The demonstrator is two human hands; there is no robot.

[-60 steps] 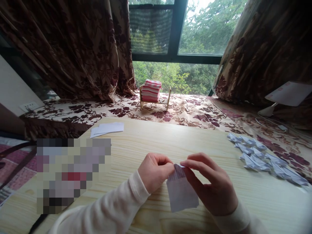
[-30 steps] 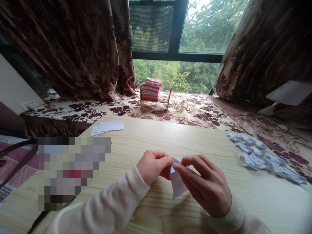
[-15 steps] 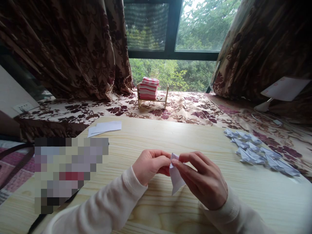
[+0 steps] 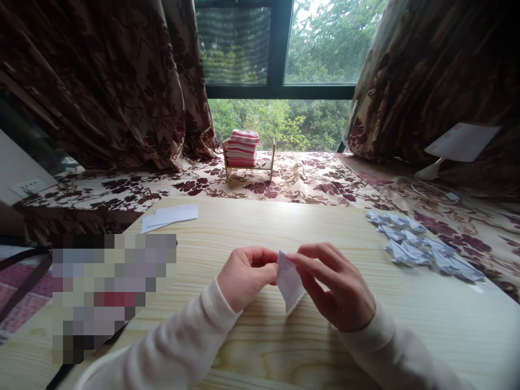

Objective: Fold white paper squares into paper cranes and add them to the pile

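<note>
A small white folded paper [image 4: 290, 285] hangs point-down just above the light wooden table [image 4: 260, 227], near its front middle. My left hand [image 4: 244, 276] pinches the paper's upper left edge with thumb and fingers closed. My right hand [image 4: 339, 287] pinches the top right of the same paper, fingers curled around it. Both cream sleeves reach in from the bottom edge.
Several folded white paper pieces [image 4: 418, 246] lie in a heap at the table's right. Flat white sheets [image 4: 168, 216] lie at the back left. A blurred patch [image 4: 109, 292] covers things at the left. A small wooden rack with striped cloths [image 4: 244, 151] stands on the floral sill. A white lamp [image 4: 455, 146] is at right.
The paper has gone from a broader sheet to a narrower pointed fold between my hands. Both hands stayed together at the table's front middle; the view drifted slightly.
</note>
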